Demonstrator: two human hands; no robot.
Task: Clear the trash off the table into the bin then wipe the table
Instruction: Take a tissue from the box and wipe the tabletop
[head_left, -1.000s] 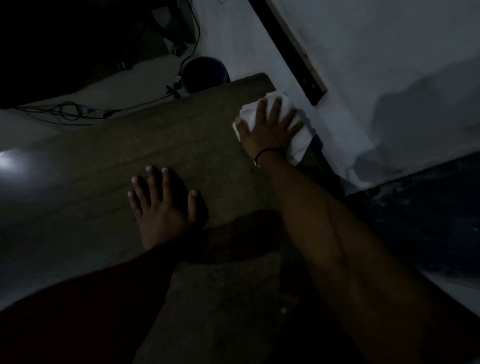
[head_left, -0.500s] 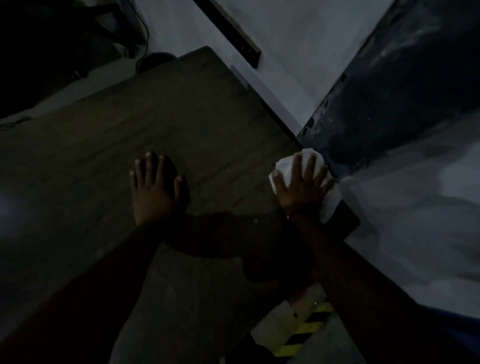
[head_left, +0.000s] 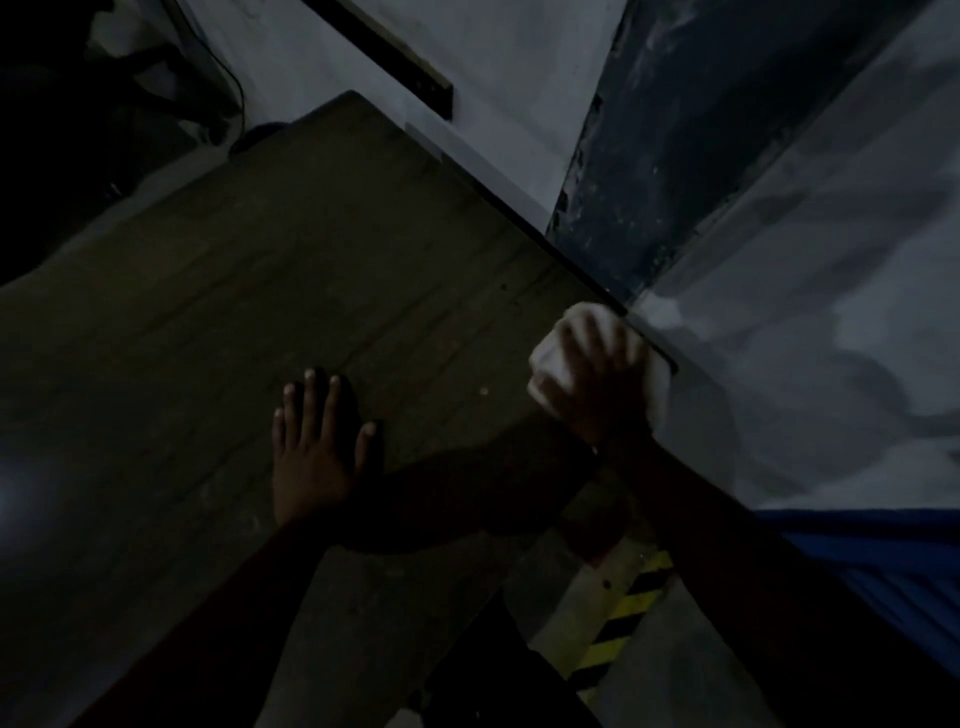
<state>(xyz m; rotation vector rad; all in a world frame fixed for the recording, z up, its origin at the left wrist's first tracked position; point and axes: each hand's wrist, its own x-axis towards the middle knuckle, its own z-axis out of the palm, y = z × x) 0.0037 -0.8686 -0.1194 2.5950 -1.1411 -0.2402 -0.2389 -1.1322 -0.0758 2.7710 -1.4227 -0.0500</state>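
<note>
The scene is dim. A brown wooden table (head_left: 311, 270) fills the left and middle of the view. My right hand (head_left: 597, 387) presses flat on a white cloth (head_left: 550, 358) at the table's right edge, near its near corner. The cloth sticks out around my fingers and hangs slightly over the edge. My left hand (head_left: 311, 447) lies palm down on the table top, fingers spread, holding nothing. A dark round bin (head_left: 254, 136) shows only as a sliver beyond the table's far corner.
A pale wall (head_left: 519, 78) with a dark bar (head_left: 384, 52) runs along the table's right side. A dark panel (head_left: 675, 130) stands to the right. Yellow-black hazard tape (head_left: 623, 613) marks the floor below the near corner. Cables (head_left: 228, 73) trail at the far left.
My right hand has dragged the cloth along the right edge from the far corner toward me. My left hand has stayed flat on the table. The camera has swung right.
</note>
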